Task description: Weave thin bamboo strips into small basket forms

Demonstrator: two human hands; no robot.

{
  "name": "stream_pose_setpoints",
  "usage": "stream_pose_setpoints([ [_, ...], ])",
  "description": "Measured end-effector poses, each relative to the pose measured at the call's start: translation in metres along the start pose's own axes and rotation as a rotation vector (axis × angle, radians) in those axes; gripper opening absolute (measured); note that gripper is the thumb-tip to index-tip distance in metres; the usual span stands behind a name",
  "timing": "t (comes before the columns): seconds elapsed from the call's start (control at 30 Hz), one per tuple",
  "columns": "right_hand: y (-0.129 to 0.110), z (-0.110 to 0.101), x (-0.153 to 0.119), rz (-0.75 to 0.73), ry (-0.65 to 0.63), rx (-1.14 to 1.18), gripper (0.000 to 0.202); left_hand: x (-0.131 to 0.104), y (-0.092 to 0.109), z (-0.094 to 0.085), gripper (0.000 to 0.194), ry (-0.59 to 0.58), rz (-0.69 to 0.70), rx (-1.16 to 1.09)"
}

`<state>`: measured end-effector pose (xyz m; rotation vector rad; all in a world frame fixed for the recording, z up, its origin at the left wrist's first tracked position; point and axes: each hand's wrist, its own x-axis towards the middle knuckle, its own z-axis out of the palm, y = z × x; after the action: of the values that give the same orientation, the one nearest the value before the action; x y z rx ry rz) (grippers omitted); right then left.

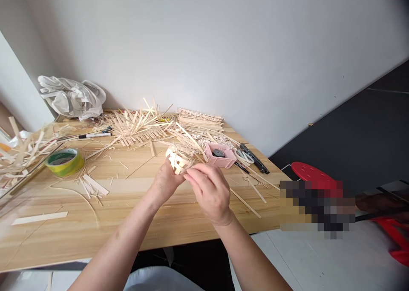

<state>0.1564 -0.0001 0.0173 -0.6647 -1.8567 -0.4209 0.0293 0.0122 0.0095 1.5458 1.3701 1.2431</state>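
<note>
Tape roll (74, 166): parked left, likely out of my way.
Left hand (164, 184): cupped round the woven-strip basket (179, 160), likely steadying it above the table (76, 231).
Right hand (211, 193): fingertips bunched at its near edge; can't tell whether I'm pinching a strip.

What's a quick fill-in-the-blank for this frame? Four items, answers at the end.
1. The small piece held in the left hand, with the right hand at its edge, has strips crossing over and under, so it is ____.
2. The dark spool sits inside a ____ bin.
3. The green-and-yellow ring is a roll of ____.
4. The stool has a ____ seat.

Missing words: woven; pink; tape; red.
</note>
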Motion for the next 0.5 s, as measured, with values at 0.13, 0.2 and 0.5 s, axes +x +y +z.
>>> stream_pose_setpoints([
  [0.13, 0.0001, -0.0007, -0.0014, 0.051, -0.015, -0.043, 0.012, 0.0016, -0.0014, -0.0023, 0.047, -0.002, 0.048, -0.053],
  [0.2, -0.0008, 0.0010, -0.0007, 0.049, -0.035, -0.064, 0.011, 0.0023, -0.0021, -0.0013, 0.049, 0.015, 0.033, -0.055],
  [0.5, 0.0004, 0.0010, 0.0062, 0.012, -0.128, -0.040, 0.017, 0.0025, -0.0026, -0.0024, 0.046, 0.009, 0.012, 0.019],
])
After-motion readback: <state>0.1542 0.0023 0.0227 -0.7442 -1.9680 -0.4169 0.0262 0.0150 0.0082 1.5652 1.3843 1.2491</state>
